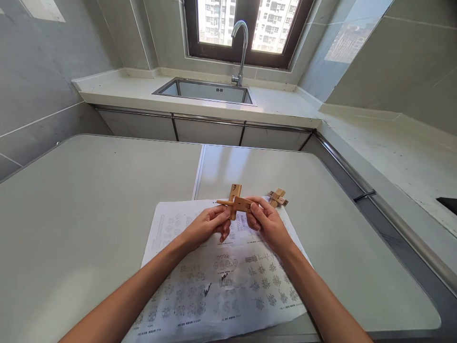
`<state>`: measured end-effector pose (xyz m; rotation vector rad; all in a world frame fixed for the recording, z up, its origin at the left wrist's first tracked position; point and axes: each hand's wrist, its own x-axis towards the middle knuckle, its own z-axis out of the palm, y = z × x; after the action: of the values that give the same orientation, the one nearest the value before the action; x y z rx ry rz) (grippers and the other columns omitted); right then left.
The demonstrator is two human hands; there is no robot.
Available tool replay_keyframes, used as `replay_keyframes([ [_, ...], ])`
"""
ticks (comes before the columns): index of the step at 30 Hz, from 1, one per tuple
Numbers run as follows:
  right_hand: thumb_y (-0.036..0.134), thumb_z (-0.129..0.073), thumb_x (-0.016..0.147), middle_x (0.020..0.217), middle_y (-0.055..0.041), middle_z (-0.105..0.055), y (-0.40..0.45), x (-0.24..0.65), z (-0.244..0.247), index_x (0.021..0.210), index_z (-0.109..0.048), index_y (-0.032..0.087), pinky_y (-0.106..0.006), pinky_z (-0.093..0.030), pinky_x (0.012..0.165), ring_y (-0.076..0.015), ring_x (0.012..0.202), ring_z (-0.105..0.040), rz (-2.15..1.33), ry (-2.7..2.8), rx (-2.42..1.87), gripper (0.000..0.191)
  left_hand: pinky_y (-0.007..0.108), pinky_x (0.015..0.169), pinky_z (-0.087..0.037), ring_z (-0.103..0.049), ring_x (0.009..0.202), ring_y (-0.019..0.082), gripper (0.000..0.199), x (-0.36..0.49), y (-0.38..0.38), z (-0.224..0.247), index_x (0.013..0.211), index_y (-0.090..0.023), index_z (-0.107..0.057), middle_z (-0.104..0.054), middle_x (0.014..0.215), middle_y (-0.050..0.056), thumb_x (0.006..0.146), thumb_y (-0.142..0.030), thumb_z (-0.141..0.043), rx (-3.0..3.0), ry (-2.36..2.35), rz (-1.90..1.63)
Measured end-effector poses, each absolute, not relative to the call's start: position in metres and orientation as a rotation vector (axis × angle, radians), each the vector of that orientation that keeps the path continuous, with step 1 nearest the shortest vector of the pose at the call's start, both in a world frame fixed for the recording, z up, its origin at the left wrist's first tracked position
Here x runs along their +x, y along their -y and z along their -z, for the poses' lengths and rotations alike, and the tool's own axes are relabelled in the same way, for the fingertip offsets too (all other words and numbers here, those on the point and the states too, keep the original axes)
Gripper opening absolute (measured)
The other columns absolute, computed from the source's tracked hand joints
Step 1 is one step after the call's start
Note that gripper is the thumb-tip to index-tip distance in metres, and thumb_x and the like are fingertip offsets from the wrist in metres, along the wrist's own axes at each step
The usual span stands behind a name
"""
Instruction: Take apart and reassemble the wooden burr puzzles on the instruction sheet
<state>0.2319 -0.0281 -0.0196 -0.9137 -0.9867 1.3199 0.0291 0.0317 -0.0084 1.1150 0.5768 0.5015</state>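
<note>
Above the printed sheet, several wooden puzzle pieces cross one another between my hands. My left hand pinches the lower end of an upright wooden puzzle piece that has a dark mark near its top. A sideways wooden puzzle piece is pinched at its right end by my right hand. A thin wooden piece sticks out to the left of the crossing. How the pieces fit together there is partly hidden by my fingers. More marked wooden pieces lie crossed just beyond my right hand.
The pale table has a seam running away from me. Behind it stands a counter with a sink and a curved faucet below a window. A metal rail runs along the right-hand counter.
</note>
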Motion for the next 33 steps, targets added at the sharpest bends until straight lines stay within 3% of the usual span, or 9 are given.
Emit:
replay_keyframes([
  [13, 0.052, -0.068, 0.098, 0.073, 0.0024, -0.061, 0.029, 0.226, 0.014, 0.107, -0.063, 0.022, -0.026, -0.032, 0.054, -0.0089, 0.052, -0.043, -1.473, 1.006, -0.929, 0.032, 0.028, 0.062, -0.044, -0.056, 0.057, 0.012, 0.038, 0.027, -0.03, 0.014, 0.094, -0.016, -0.062, -0.054, 0.066, -0.003, 0.097, -0.053, -0.067, 1.13, -0.495, -0.483],
  [25, 0.048, -0.073, 0.094, 0.063, 0.0065, -0.053, 0.03, 0.222, 0.016, 0.102, -0.067, 0.021, -0.026, -0.027, 0.052, -0.0085, 0.049, -0.034, -1.448, 0.936, -0.96, 0.029, 0.031, 0.07, -0.044, -0.057, 0.064, 0.014, 0.043, 0.025, -0.029, 0.006, 0.076, -0.019, -0.05, -0.051, 0.069, -0.002, 0.103, -0.052, -0.056, 1.337, -0.436, -0.364],
  [29, 0.048, -0.075, 0.092, 0.059, 0.0069, -0.05, 0.029, 0.22, 0.02, 0.1, -0.068, 0.021, -0.025, -0.029, 0.05, -0.0084, 0.048, -0.034, -1.427, 0.877, -0.957, 0.029, 0.031, 0.068, -0.044, -0.057, 0.064, 0.015, 0.043, 0.026, -0.027, 0.005, 0.075, -0.019, -0.053, -0.054, 0.067, 0.0, 0.102, -0.053, -0.054, 1.435, -0.458, -0.322],
  [33, 0.048, -0.077, 0.09, 0.065, 0.0034, -0.057, 0.028, 0.22, 0.021, 0.103, -0.07, 0.02, -0.026, -0.03, 0.046, -0.0082, 0.046, -0.035, -1.463, 0.789, -0.916, 0.032, 0.031, 0.068, -0.045, -0.057, 0.064, 0.016, 0.041, 0.028, -0.025, 0.006, 0.08, -0.019, -0.057, -0.05, 0.066, -0.002, 0.1, -0.055, -0.058, 1.335, -0.467, -0.383],
])
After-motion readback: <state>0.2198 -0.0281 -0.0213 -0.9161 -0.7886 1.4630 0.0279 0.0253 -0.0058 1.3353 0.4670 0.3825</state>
